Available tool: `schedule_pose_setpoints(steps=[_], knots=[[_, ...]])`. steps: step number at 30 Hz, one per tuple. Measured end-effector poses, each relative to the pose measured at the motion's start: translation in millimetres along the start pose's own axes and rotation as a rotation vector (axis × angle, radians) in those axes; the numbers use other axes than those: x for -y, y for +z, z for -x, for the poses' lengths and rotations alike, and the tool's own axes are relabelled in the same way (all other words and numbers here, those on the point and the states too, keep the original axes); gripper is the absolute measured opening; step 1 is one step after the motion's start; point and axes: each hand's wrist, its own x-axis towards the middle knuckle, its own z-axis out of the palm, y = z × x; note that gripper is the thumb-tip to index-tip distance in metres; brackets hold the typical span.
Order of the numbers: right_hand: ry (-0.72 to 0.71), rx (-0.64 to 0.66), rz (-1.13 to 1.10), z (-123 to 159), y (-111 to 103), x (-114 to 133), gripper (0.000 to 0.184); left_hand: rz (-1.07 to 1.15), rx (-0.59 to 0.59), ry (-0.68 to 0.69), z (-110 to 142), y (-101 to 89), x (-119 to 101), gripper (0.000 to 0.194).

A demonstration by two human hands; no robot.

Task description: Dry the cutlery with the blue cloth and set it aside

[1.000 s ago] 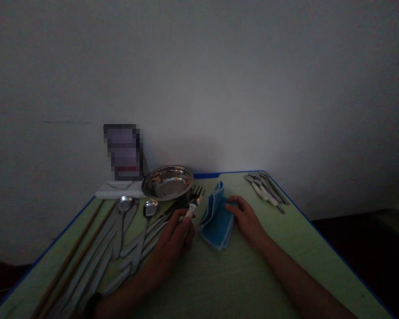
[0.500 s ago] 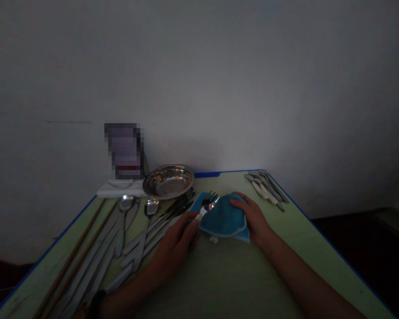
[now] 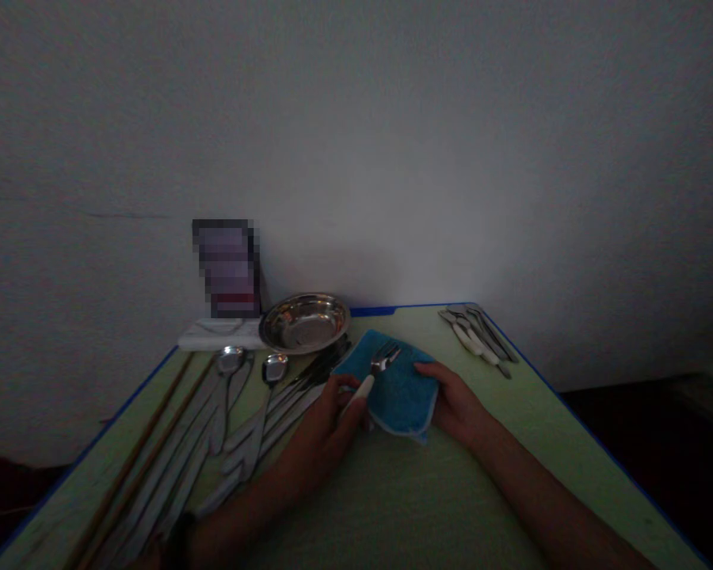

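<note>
My left hand (image 3: 338, 416) is closed around the pale handle of a fork (image 3: 383, 360), whose metal head points away and to the right. Behind and under the fork spreads a blue cloth (image 3: 401, 396). My right hand (image 3: 457, 400) grips the cloth's right edge, thumb on top and the other fingers hidden beneath. The fork's tines lie over the middle of the cloth; whether they touch it I cannot tell. Left of my left hand lie several metal utensils, among them a spoon (image 3: 274, 368) and a larger spoon (image 3: 230, 360).
A shiny metal bowl (image 3: 306, 324) stands at the table's back edge, near the wall. Beside it are a folded white cloth (image 3: 214, 334) and a blurred upright device (image 3: 229, 269). Chopsticks (image 3: 148, 443) lie along the left. Several pieces of cutlery (image 3: 475, 336) rest at the back right.
The blue cloth, folded over the fork's head before, has been opened out flat beneath it. The fork's head is now uncovered. Both hands keep nearly the same places.
</note>
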Motion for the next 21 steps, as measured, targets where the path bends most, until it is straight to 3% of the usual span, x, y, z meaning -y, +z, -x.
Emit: schedule_pose_setpoints(steps=[4,11,14,18,21], knots=[[-0.009,-0.047,-0.137,1.3,3.9,3.4,0.019,0.02,-0.001,-0.011,-0.4,1.0,1.3,0.02],[-0.153,0.01,-0.253,-0.3,-2.2,6.8,0.017,-0.202,0.011,0.003,0.3,-2.7,-8.3,0.027],[-0.144,0.02,-0.162,-3.0,-1.4,-1.1,0.007,-0.255,0.035,0.024,-0.4,-3.2,-8.6,0.031],[-0.205,0.079,0.057,-3.3,5.5,-14.1,0.024,-0.306,0.048,0.041,-0.8,-3.2,-4.7,0.033],[-0.301,0.07,0.248,-3.9,6.6,-20.6,0.026,-0.316,0.092,0.065,-0.2,-3.1,-3.4,0.029]])
